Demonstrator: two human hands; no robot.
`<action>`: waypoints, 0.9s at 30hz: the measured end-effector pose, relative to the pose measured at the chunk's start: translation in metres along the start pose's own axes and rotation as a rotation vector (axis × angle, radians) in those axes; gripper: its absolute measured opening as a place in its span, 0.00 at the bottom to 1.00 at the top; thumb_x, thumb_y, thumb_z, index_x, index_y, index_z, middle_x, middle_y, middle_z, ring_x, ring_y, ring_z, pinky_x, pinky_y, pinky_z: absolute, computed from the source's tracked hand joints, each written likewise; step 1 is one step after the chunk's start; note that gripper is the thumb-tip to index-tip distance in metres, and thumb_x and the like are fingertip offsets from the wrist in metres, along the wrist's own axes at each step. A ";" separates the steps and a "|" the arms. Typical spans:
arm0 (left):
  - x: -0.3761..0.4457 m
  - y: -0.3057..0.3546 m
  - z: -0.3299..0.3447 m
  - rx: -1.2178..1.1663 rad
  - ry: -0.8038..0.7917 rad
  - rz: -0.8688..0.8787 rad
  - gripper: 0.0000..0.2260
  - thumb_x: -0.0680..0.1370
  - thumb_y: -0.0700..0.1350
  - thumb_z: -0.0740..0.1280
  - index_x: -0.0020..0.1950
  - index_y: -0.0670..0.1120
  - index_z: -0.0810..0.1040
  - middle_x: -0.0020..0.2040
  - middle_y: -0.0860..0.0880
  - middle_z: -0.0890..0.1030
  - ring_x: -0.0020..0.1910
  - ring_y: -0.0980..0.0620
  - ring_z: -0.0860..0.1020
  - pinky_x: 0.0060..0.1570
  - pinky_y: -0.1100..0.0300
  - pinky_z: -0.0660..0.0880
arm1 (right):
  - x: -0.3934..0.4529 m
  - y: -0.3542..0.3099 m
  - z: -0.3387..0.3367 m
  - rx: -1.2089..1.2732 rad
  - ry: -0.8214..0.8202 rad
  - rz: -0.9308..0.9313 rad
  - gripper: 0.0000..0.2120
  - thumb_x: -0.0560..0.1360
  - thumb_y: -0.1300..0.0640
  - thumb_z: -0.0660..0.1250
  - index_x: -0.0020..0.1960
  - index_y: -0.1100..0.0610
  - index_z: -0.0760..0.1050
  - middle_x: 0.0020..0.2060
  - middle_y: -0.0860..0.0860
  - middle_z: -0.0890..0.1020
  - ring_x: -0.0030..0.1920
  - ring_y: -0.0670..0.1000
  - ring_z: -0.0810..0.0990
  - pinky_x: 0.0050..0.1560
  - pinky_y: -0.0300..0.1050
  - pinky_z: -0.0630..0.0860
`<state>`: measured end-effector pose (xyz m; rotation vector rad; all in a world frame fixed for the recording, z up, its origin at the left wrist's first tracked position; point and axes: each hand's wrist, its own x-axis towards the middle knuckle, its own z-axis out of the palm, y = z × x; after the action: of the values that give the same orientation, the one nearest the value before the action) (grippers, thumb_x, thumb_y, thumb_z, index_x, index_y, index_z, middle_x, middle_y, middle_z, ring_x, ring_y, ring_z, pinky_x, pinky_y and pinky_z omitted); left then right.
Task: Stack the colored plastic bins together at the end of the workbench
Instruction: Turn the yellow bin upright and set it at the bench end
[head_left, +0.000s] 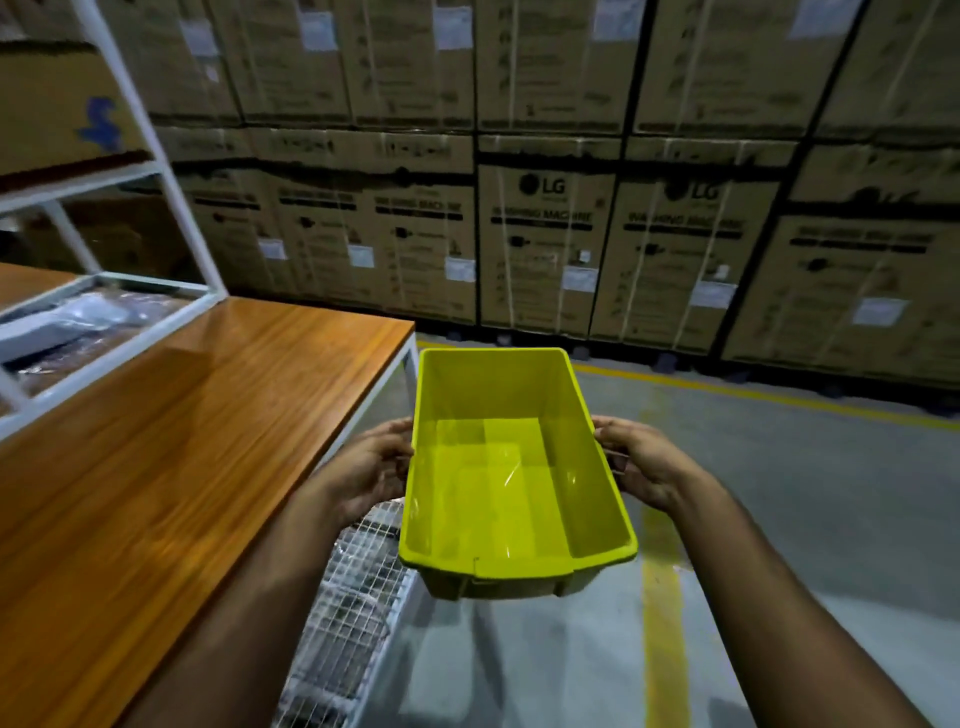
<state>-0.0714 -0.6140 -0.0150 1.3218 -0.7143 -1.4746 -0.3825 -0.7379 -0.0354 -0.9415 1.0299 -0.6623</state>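
A yellow-green plastic bin (511, 467) is held in the air in front of me, empty, its open top facing up. My left hand (371, 467) grips its left long side and my right hand (641, 462) grips its right long side. The bin hangs over the floor just to the right of the wooden workbench (171, 441), near the bench's far end. No other colored bins are in view.
A white metal shelf frame (171, 171) stands on the bench's left part, holding wrapped items. A wire mesh shelf (348, 597) sits under the bench edge. Stacked cardboard boxes (545, 249) wall off the far side. Yellow lines (665, 597) mark the grey floor.
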 end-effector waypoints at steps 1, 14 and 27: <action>0.014 0.005 0.004 0.010 0.003 -0.002 0.20 0.78 0.32 0.56 0.66 0.46 0.74 0.48 0.44 0.78 0.34 0.52 0.76 0.33 0.57 0.78 | 0.013 -0.005 -0.007 0.003 0.004 -0.003 0.16 0.79 0.62 0.58 0.61 0.57 0.79 0.52 0.57 0.82 0.44 0.53 0.80 0.45 0.49 0.75; 0.241 0.123 -0.028 -0.034 0.053 0.035 0.21 0.75 0.32 0.56 0.65 0.45 0.74 0.42 0.45 0.81 0.31 0.54 0.78 0.28 0.61 0.78 | 0.252 -0.140 0.004 -0.036 -0.028 -0.046 0.15 0.78 0.62 0.60 0.61 0.56 0.80 0.54 0.58 0.83 0.47 0.54 0.80 0.49 0.51 0.76; 0.307 0.196 -0.127 -0.155 0.465 0.167 0.20 0.76 0.32 0.56 0.64 0.47 0.73 0.36 0.51 0.82 0.26 0.58 0.77 0.29 0.63 0.78 | 0.477 -0.233 0.139 -0.147 -0.426 -0.013 0.16 0.77 0.65 0.60 0.59 0.58 0.81 0.52 0.58 0.84 0.50 0.54 0.80 0.57 0.55 0.76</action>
<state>0.1310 -0.9403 0.0177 1.3806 -0.3869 -1.0151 -0.0771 -1.1917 0.0035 -1.1586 0.6982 -0.3752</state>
